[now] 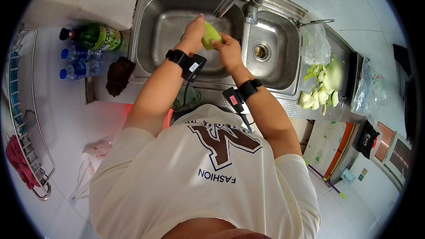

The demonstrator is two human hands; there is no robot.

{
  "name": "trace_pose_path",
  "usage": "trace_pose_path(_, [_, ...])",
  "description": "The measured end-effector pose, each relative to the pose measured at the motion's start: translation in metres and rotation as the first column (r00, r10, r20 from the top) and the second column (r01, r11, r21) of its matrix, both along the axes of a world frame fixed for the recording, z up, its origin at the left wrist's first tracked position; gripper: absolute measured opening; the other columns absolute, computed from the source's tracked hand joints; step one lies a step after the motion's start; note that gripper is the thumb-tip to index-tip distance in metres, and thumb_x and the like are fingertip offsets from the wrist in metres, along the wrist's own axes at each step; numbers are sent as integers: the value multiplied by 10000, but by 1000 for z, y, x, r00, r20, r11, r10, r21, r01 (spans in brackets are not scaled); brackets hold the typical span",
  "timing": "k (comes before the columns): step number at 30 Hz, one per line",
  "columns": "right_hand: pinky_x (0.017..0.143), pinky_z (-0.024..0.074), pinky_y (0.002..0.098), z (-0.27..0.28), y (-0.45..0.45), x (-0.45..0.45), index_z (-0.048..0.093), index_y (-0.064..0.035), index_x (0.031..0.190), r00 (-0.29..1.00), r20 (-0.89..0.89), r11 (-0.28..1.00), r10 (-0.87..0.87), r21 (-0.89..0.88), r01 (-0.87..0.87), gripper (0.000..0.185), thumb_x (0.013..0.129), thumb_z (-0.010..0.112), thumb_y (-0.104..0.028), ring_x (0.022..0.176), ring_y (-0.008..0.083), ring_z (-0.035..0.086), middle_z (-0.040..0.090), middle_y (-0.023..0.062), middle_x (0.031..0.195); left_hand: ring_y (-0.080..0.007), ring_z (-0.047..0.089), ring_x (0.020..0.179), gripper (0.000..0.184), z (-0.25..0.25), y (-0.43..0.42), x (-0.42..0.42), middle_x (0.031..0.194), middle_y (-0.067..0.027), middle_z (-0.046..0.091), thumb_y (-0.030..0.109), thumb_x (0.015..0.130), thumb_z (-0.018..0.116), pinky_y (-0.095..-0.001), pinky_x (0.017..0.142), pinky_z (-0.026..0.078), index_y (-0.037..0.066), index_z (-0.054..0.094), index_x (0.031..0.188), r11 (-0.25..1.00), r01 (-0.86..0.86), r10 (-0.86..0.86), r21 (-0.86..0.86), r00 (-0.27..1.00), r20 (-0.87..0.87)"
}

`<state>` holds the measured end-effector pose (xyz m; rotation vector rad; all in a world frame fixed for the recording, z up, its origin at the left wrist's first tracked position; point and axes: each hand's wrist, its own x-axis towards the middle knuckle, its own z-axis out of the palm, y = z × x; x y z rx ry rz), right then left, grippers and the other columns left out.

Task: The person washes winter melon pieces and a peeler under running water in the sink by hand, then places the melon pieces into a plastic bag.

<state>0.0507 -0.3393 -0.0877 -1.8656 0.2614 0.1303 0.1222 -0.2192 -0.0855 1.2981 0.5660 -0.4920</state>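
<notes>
Over the larger left basin of the steel sink (152,44), under the curved faucet (252,9), a light green vegetable piece (210,34) is held between both hands. My left hand (193,34) grips its left side, with the fingers partly hidden behind it. On its lower right side, my right hand (229,52) presses with thumb and fingers. Thin water seems to run from the spout beside the piece. Each wrist wears a black strap with a small device.
Cut green vegetable pieces and peelings (322,89) lie on the right counter beside a clear plastic bag (315,46). A green bottle (99,36), two water bottles (82,70) and a dark brown cloth (119,76) are at the left. The smaller basin (276,68) has a drain.
</notes>
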Motion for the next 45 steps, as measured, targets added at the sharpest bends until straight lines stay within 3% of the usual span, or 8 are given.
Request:
trace_pose_path(3, [740, 471, 275, 3, -4, 5, 614, -25, 1120, 999, -25, 973, -44, 224, 48, 335, 795, 648, -100, 775, 146, 622, 671, 87, 844, -204, 560, 758, 416, -1, -8, -18, 866, -89, 574, 322, 879, 570, -341, 736, 467, -28, 504, 1096, 942, -159, 174, -295, 984, 25])
trace_pose_path(7, [795, 483, 316, 39, 5, -2, 616, -65, 1135, 995, 92, 945, 23, -326, 9, 344, 796, 627, -123, 891, 295, 643, 651, 175, 996, -205, 526, 893, 540, 24, -36, -35, 1041, -95, 501, 229, 848, 611, -354, 733, 467, 2, 309, 1235, 985, -130, 88, 115, 945, 314])
trace_pose_path(12, [887, 454, 289, 18, -17, -6, 613, -80, 1149, 885, 394, 918, 248, -389, -85, 292, 873, 565, -161, 1029, 246, 603, 625, 143, 1116, -229, 568, 872, 279, -15, -6, -1, 980, -94, 556, 46, 838, 589, -366, 720, 486, 50, 457, 1084, 926, -49, 61, -375, 998, 22])
trace_pose_path(18, [859, 474, 331, 18, -21, 5, 317, -30, 1378, 972, -205, 695, -113, 683, 225, 574, 885, 581, -161, 1061, 215, 554, 532, 122, 1229, -209, 613, 738, 251, 17, -16, -14, 869, -105, 608, 69, 820, 656, -346, 653, 510, 18, 514, 1021, 917, -37, 67, -398, 996, 63])
trace_pose_path(23, [775, 518, 355, 28, -2, -1, 431, 3, 1245, 950, -310, 688, 47, 699, 194, 449, 854, 618, -114, 974, 208, 583, 567, 88, 1096, -201, 605, 683, 155, 22, -17, -6, 796, -103, 627, 148, 862, 624, -322, 653, 499, 2, 575, 879, 994, -60, 29, 89, 949, 314])
trace_pose_path(31, [579, 510, 313, 29, -8, 25, 551, -21, 1037, 893, -337, 716, -299, 539, 443, 272, 943, 500, -272, 711, 171, 610, 602, 74, 848, -180, 585, 832, 496, 31, -35, -37, 1065, -124, 559, 189, 850, 619, -322, 677, 500, 7, 365, 1235, 983, 62, -144, 175, 847, 512])
trace_pose_path(37, [433, 437, 260, 40, 13, 4, 387, 19, 1182, 983, -152, 896, -107, 413, 162, 347, 947, 481, -218, 553, 153, 570, 576, 109, 836, -219, 600, 707, 401, 55, 3, -7, 847, -106, 600, 407, 915, 517, -336, 538, 497, 14, 558, 990, 931, 190, -235, -311, 965, -114])
trace_pose_path(45, [574, 492, 321, 13, -14, 24, 507, -4, 1186, 993, 0, 967, -116, -227, 113, 362, 942, 461, -269, 654, 203, 644, 646, 159, 793, -190, 593, 874, 321, 30, -24, -32, 992, -69, 593, 314, 920, 543, -335, 711, 497, 70, 497, 1123, 957, 65, -23, -284, 989, 149])
